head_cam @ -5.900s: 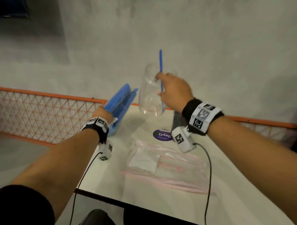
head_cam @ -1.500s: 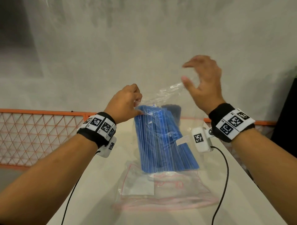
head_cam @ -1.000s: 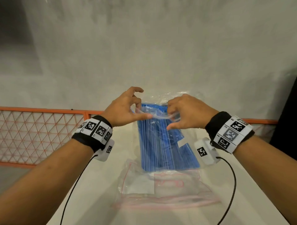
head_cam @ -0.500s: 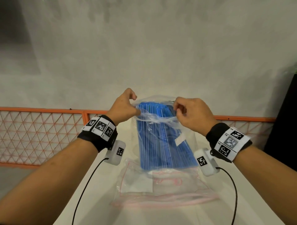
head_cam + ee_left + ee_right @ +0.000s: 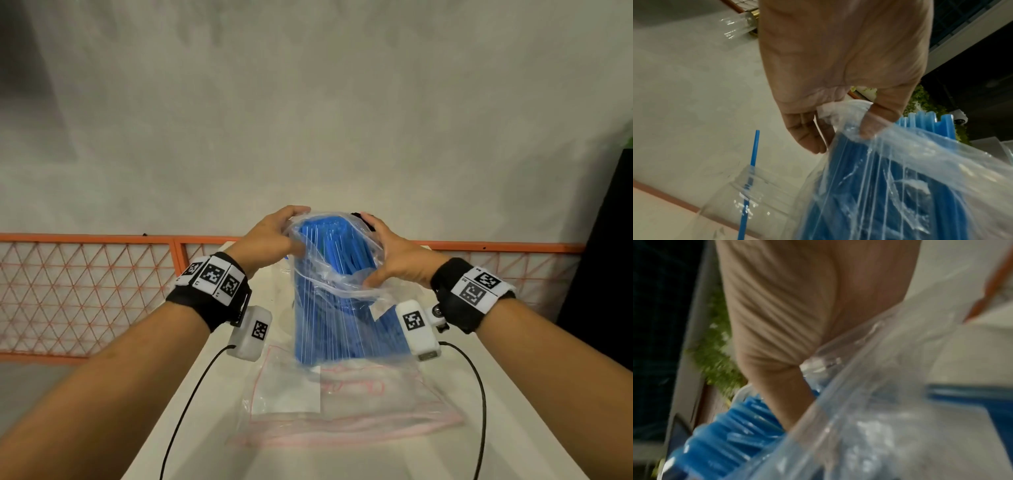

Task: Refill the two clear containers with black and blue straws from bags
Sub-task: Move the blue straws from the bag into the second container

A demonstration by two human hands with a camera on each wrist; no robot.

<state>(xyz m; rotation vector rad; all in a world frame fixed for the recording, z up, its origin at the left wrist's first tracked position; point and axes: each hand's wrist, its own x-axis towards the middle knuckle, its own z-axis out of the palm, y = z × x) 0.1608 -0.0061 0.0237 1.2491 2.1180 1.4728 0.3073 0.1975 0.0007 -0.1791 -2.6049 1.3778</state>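
Hands — left hand [image 5: 270, 236] and right hand [image 5: 394, 260] — are pinching the bag [image 5: 329, 284] mouth apart at the table's [image 5: 513, 428] far end; blue straws [image 5: 329, 308] are standing upright between them, 1 container [image 5: 748, 209] just left.

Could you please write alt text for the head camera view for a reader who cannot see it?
Both hands, left hand and right hand, hold open the mouth of a clear plastic bag of blue straws standing on a white table. An empty red-trimmed zip bag lies in front.
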